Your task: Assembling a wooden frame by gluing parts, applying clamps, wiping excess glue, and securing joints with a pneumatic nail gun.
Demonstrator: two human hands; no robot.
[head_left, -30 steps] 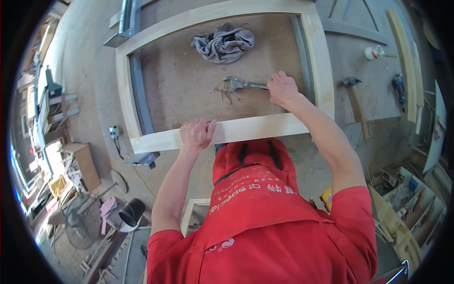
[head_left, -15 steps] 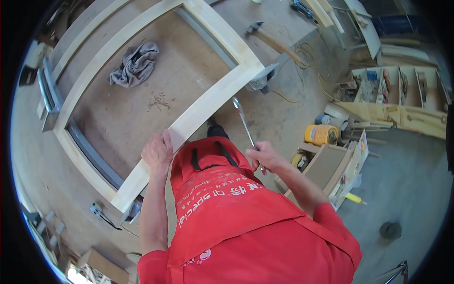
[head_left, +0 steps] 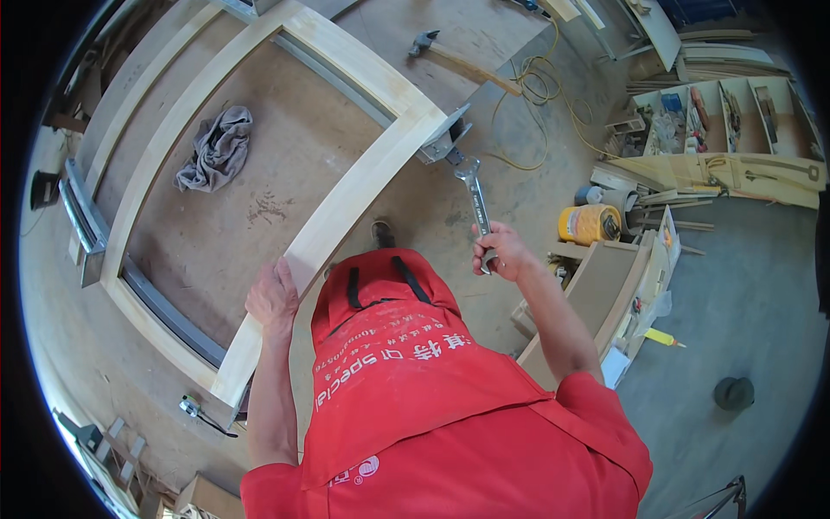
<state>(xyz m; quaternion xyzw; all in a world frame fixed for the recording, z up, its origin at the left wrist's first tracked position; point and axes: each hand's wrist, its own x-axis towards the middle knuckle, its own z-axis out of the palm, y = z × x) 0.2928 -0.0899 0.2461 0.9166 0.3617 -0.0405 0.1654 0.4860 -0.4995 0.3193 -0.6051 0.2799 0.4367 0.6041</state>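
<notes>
My right hand (head_left: pixel 504 251) is closed around the lower end of a shiny combination wrench (head_left: pixel 479 201). The wrench's upper jaw is at the end of a metal clamp (head_left: pixel 441 143), by its bolt; whether it is seated there I cannot tell. This clamp sits at the right corner of a pale wooden frame (head_left: pixel 354 201). My left hand (head_left: pixel 273 297) grips the frame's near rail, its fingers partly hidden against the wood. Another metal clamp (head_left: pixel 90 238) holds the frame's left side.
A crumpled grey cloth (head_left: pixel 216 149) lies on the board inside the frame. Beyond the right corner rests a hammer (head_left: pixel 467 62), near a yellow cord (head_left: pixel 540 91). To the right stand a yellow spool (head_left: pixel 590 224) and a divided tool box (head_left: pixel 726 121). A tape measure (head_left: pixel 190 405) is at lower left.
My right hand has moved forward, bringing the wrench's upper end to the clamp at the right corner. My left hand stays on the rail. The whole view has shifted slightly.
</notes>
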